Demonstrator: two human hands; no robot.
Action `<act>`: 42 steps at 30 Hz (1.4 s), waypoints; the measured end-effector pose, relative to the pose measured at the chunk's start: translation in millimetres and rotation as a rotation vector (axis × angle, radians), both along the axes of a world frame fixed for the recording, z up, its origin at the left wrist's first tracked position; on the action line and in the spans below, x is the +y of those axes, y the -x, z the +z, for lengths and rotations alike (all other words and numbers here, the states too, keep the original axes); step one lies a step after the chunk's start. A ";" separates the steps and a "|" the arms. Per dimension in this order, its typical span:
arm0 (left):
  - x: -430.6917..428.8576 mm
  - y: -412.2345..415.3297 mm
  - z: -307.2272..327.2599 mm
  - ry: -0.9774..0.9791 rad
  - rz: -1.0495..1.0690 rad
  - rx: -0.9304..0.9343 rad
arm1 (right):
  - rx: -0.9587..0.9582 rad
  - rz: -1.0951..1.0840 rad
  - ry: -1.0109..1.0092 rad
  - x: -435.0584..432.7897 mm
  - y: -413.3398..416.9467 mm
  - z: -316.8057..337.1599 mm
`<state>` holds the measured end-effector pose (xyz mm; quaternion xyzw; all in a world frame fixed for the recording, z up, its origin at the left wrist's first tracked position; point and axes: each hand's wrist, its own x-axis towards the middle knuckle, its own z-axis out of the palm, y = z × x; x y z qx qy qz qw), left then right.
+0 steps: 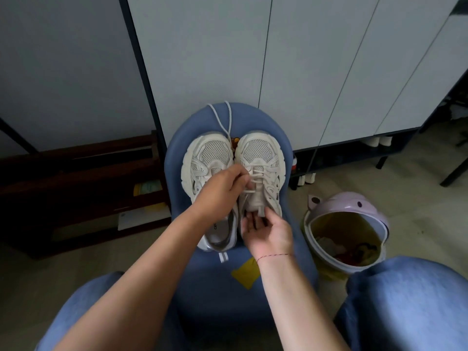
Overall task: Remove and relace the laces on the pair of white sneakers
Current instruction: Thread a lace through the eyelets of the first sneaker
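Head view: 2 white sneakers sit side by side on a blue stool (pixel 253 117), toes pointing away from the person, sides touching. Left sneaker (pixel 211 158) shows no lace in its eyelets where visible; its rear half is partly hidden by the left forearm. A loose lace (pixel 229 117) lies on the stool beyond the toes, running back toward the gap btwn the shoes. Right sneaker (pixel 263 150) has a lace (pixel 260 174) crossing its upper eyelets.

Left hand (pixel 222 190) reaches across the left sneaker, fingers curled, pinching the lace at the right sneaker's inner edge. Right hand (pixel 268 233) is palm-up at that shoe's opening, thumb on top of the tongue (pixel 255 201) end and fingers under it, gripping it. Thin red string w/ the right wrist (pixel 274 255).

A yellow tag (pixel 247 273) lies on the stool's near part. A pink bin (pixel 354 201) w/ yellow liner stands on the floor right of the stool. White cabinet (pixel 304 72) doors behind.
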<state>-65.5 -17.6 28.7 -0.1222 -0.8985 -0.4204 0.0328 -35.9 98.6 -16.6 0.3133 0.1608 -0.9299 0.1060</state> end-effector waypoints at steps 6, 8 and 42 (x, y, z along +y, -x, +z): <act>0.1 1.7 -4.9 0.003 0.023 0.021 | 0.098 -0.027 0.014 1.3 0.7 -3.7; 1.2 1.9 -5.7 0.013 0.039 0.034 | 0.154 -0.019 -0.060 0.6 0.4 -4.8; 0.3 10.7 -11.2 0.142 0.074 0.110 | 0.148 0.105 -0.050 22.9 5.7 24.3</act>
